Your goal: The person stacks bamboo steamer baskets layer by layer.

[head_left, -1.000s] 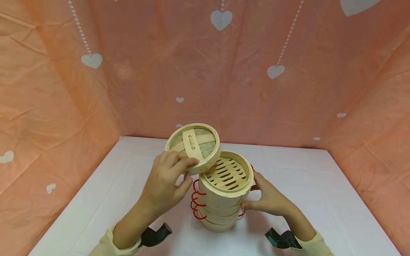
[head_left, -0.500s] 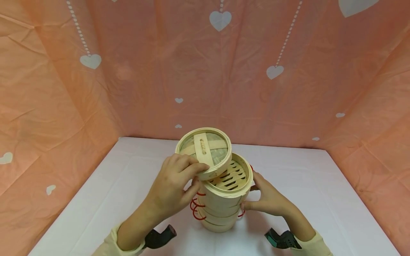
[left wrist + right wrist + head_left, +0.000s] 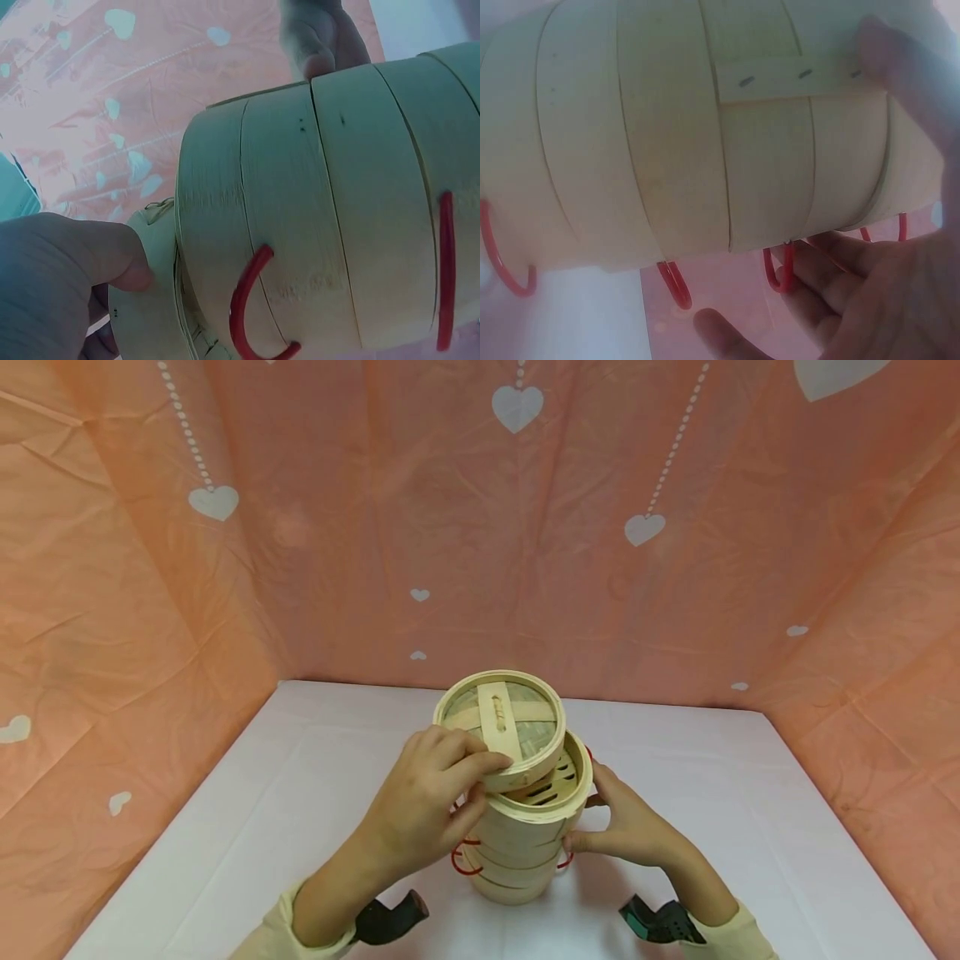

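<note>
A stack of round bamboo steamer baskets (image 3: 517,852) with red loop handles stands upright on the table. Its woven bamboo lid (image 3: 536,735) sits tilted and off-centre over the top tier, leaving part of the slatted rack (image 3: 551,789) uncovered at the right. My left hand (image 3: 431,797) pinches the lid's near left rim between thumb and fingers. In the left wrist view the thumb presses on the lid's side wall (image 3: 154,322). My right hand (image 3: 630,827) grips the stack's right side, with the thumb in front and the fingers around behind, near a red handle (image 3: 780,270).
A white-covered table (image 3: 360,735) surrounds the stack. Pink cloth (image 3: 337,568) with white hearts hangs at the back and both sides. Dark wrist straps, one on the left wrist (image 3: 390,918) and one on the right (image 3: 660,920), stick out over the table.
My left hand has carried the lid rightward and slightly down, so it covers more of the top tier. The right hand and the stack have stayed put.
</note>
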### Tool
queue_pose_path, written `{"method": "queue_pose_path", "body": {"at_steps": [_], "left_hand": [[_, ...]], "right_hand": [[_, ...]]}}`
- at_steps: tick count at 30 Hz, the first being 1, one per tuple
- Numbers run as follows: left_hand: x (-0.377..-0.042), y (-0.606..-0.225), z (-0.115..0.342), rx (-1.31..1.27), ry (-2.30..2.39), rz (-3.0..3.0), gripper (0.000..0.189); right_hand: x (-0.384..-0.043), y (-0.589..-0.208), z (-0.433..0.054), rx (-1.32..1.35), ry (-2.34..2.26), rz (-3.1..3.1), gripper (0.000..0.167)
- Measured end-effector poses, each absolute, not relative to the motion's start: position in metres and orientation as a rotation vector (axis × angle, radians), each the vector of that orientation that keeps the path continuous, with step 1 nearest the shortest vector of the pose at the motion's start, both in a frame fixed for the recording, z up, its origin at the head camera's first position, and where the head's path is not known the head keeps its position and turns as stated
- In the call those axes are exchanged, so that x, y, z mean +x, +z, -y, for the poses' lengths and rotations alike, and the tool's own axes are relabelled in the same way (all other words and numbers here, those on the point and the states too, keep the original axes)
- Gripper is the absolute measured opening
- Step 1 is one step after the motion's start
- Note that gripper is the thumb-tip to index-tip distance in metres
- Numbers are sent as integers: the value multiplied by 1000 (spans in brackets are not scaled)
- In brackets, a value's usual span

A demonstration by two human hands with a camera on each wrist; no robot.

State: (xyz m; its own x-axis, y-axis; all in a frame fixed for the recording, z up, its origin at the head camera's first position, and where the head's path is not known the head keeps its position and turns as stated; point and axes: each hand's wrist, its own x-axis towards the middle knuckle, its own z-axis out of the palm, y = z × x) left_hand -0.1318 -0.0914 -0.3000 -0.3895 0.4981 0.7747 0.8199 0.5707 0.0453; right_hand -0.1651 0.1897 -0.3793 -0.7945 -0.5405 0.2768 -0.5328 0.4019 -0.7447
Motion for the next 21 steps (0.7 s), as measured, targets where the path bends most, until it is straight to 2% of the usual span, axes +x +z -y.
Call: {"method": "queue_pose_path", "body": {"at_steps": [13, 21], "left_hand": [[-131, -297, 79, -1121, -549, 2060, 34], [-127, -296, 75, -1170, -540, 2024, 33]], "right_hand": [[-164, -379, -191, -985, -1389, -2619, 96], [-162, -380, -192, -957, -1352, -2654, 98]]}}
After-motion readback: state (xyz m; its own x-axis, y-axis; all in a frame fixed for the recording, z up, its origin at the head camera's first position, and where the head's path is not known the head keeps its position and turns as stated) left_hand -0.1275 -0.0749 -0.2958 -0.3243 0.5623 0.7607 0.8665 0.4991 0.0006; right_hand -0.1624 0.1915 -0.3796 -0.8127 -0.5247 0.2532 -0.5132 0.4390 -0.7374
